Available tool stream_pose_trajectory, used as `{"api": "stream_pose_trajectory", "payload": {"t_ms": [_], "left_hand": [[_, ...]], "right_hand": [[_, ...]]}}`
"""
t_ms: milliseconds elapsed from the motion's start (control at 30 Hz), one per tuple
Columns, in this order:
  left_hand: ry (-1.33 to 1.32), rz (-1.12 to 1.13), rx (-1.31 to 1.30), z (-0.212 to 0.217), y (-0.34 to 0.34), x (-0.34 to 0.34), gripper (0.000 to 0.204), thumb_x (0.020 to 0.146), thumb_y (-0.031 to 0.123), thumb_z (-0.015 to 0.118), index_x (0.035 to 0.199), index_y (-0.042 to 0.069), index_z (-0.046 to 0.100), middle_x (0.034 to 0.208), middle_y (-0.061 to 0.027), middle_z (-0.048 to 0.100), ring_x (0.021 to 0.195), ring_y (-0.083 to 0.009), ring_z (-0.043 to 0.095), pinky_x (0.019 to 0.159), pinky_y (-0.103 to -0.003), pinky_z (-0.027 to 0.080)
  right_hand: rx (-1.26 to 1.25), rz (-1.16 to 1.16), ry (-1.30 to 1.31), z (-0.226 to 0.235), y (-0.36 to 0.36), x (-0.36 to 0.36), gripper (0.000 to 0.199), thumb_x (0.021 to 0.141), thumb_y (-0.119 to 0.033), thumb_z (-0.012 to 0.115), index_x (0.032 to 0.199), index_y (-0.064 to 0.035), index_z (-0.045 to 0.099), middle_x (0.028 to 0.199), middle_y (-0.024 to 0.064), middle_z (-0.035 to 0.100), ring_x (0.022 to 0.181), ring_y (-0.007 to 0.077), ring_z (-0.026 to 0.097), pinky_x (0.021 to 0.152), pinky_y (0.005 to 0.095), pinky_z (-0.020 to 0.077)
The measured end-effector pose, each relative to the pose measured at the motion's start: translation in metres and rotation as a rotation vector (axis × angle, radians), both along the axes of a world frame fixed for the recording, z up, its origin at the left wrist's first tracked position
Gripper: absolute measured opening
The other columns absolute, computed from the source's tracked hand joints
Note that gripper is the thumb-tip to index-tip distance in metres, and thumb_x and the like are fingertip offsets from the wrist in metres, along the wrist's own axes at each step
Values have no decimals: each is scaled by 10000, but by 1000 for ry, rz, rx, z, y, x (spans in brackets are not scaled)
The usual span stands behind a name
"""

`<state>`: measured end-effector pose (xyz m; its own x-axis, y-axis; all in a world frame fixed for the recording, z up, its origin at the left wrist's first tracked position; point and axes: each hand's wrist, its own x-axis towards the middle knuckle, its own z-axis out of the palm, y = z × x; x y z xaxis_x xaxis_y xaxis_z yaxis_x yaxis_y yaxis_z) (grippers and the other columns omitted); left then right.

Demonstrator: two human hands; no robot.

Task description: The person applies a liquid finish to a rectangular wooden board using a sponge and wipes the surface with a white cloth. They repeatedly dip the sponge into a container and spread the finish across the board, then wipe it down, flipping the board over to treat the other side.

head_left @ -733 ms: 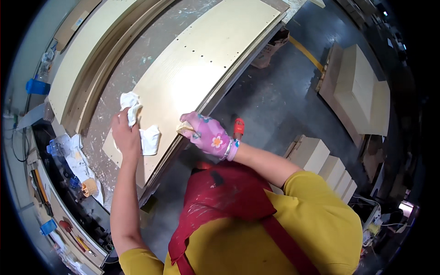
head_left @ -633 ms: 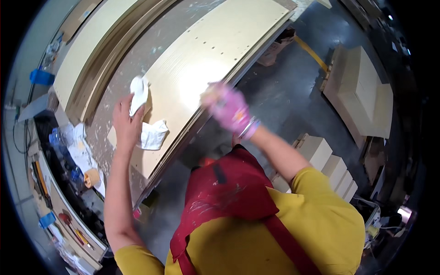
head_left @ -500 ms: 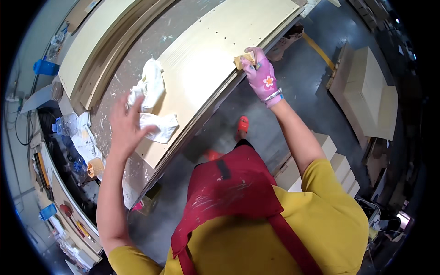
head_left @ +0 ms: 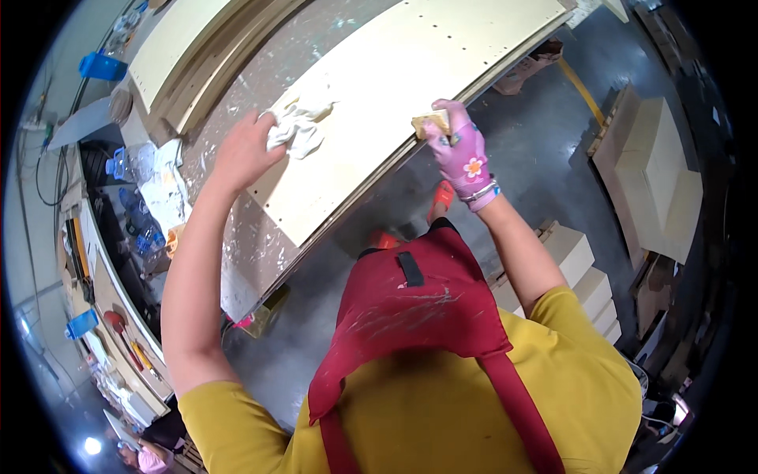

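A pale wooden board [head_left: 379, 87] with small drilled holes lies on the paint-spattered workbench [head_left: 260, 229]. My bare left hand [head_left: 246, 154] is closed on a crumpled white cloth [head_left: 300, 125], which rests on the board near its far left edge. At the board's near edge my right hand [head_left: 462, 158], in a pink glove with a flower on it, grips a small tan pad [head_left: 430, 122]. The pad touches the board's edge; whether it is sandpaper or sponge I cannot tell.
Curved wooden panels [head_left: 185, 71] are stacked at the far left. Plastic bottles [head_left: 142, 221] and a stained white rag [head_left: 166, 178] lie left of the bench. Cartons [head_left: 643, 182] stand on the floor to the right. Another person [head_left: 150, 458] shows at the lower left.
My left hand, open beside the white cloth before, has closed on it and moved farther away. The cloth is now bunched up. My right hand still grips the pad at the board's edge.
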<state>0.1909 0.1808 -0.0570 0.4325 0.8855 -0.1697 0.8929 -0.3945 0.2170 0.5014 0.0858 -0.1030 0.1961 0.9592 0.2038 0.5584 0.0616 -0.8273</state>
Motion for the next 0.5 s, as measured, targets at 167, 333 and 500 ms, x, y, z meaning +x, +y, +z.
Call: {"api": "stream_pose_trajectory", "payload": {"t_ms": [167, 333, 500], "left_hand": [[3, 34, -100, -5, 8, -3, 422, 735, 257, 612, 1080, 26, 532, 1040, -198, 528, 1037, -366, 523, 883, -422, 425], [22, 50, -93, -9, 9, -3, 443, 737, 271, 628, 1110, 46, 544, 1080, -199, 537, 1070, -373, 529, 902, -438, 438], [16, 70, -107, -10, 6, -4, 463, 728, 275, 664, 1120, 56, 551, 1110, -200, 537, 1082, -373, 527, 907, -446, 453]], "right_hand": [[44, 328, -80, 0, -36, -64, 297, 841, -134, 603, 1111, -30, 537, 1051, 155, 601, 843, 315, 635, 716, 388, 524], [-200, 889, 563, -60, -87, -182, 260, 831, -207, 588, 1056, -79, 568, 929, 124, 611, 826, 291, 616, 715, 364, 512], [2, 1111, 9, -13, -105, -189, 266, 869, -227, 574, 1092, -82, 556, 948, 105, 623, 808, 283, 634, 718, 334, 513]]}}
